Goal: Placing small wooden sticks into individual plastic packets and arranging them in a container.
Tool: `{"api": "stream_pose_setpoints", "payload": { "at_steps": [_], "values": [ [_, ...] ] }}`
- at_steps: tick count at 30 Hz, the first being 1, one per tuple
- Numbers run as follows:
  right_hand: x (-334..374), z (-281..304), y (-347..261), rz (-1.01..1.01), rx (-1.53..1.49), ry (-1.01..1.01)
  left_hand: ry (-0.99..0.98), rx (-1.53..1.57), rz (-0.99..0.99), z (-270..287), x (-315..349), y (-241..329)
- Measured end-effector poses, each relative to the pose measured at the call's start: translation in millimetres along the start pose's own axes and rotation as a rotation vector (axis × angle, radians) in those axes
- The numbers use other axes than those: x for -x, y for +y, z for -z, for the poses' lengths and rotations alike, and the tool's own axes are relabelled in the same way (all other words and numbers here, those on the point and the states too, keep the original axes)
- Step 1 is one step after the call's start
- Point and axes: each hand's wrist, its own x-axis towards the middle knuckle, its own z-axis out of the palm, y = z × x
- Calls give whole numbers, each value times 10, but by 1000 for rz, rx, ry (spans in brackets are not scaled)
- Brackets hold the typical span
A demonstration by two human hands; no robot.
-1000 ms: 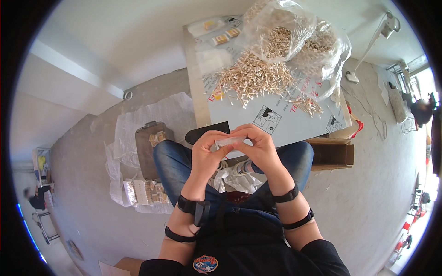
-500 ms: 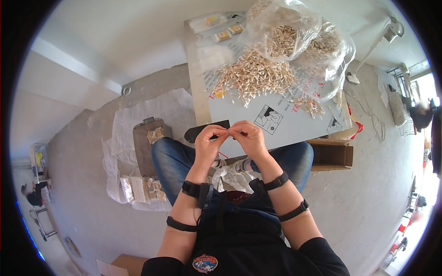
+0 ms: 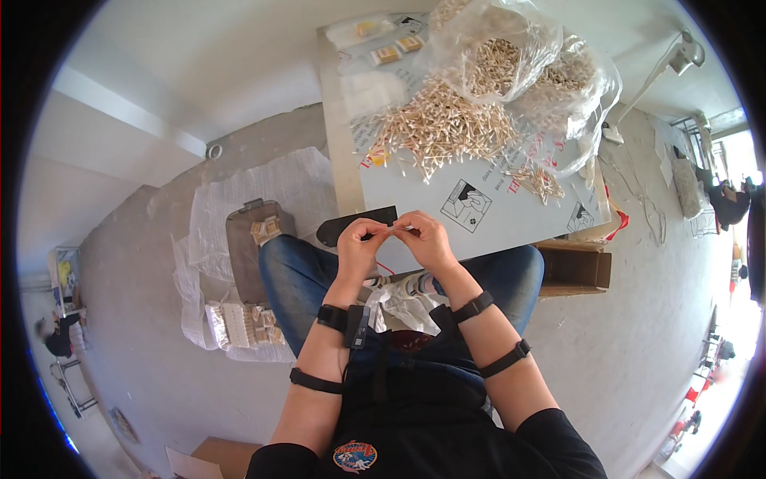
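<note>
Fingers [image 3: 372, 224] drawn together, left hand [image 3: 358, 244], right hand [image 3: 427, 240] pinched, contents unclear, one grey bin [image 3: 247, 277]

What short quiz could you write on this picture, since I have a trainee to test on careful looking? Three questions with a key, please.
1. Multiple choice: what lies in a loose heap on the table?
A: bolts
B: cotton swabs
C: buttons

2. True or false: the open cardboard box near the table's edge is on the person's right.

3. Open question: how do the left hand and right hand stand to each other?

Key:
1: B
2: True
3: Close together, meeting or nearly so; whether they pinch something small is too fine to tell.
</note>
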Motion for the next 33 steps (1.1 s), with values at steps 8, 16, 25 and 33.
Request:
{"api": "stream_pose_setpoints", "payload": {
  "at_steps": [8,16,25,33],
  "values": [
    [3,-11,131,34,73,1,4,-9,-59,-21,14,-64],
    [3,19,98,21,10,-57,-2,-32,-43,27,-17,-66],
    [11,-13,141,12,12,-28,-29,32,29,-4,28,-124],
    [-12,17,158,8,-4,-39,-6,211,116,28,36,-119]
  ]
}}
